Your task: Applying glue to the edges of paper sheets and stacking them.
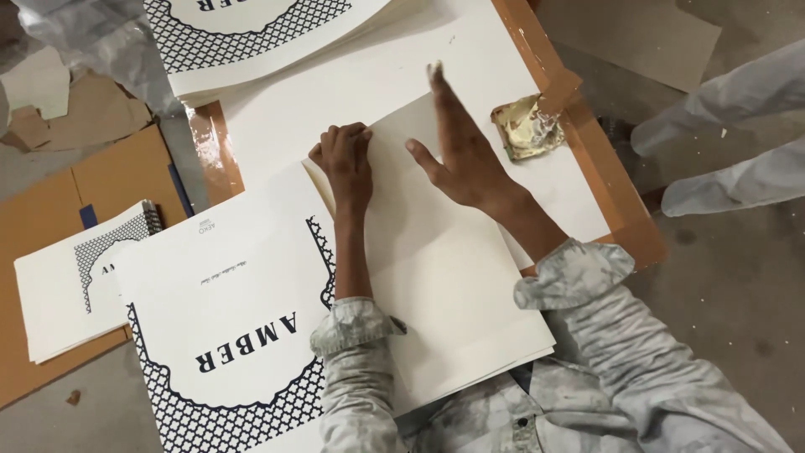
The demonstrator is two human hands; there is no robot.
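A person in a pale, mottled grey shirt leans over a stack of blank cream paper sheets [444, 285] lying on a wooden board [608, 180] with an orange-brown taped rim. The left hand [345, 159] is curled into a loose fist, knuckles pressed on the top sheet's upper left corner; whether it pinches the edge cannot be told. The right hand [459, 155] lies flat and open on the same sheet, fingers spread and slightly blurred. Just beside it to the right sits a crumpled yellowish rag [527, 126] on the board's rim. To the left lies a printed sheet [231, 335] with a dark lattice border and bold lettering, matte and smooth. More printed sheets [251, 33] lie above; cardboard [109, 180] covers the floor.
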